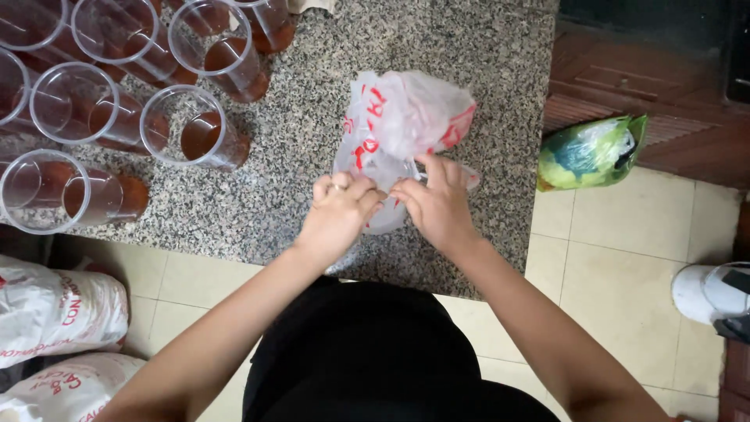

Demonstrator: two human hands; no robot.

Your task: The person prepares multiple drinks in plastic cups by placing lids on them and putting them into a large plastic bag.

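Here, the left hand (337, 212) and right hand (436, 205) meet on a granite counter (297, 187), each pinching a thin clear plastic bag (406, 117) with red print, seemingly unopened. Left of them, plastic cups (195, 129) already hold brown liquid.

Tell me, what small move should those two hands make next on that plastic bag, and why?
Probably draw the pinched plastic apart or tighter at the bag's near edge. The left hand and right hand both pinch the white plastic bag with red print there, fingertips nearly meeting, while it rests on the speckled granite counter.
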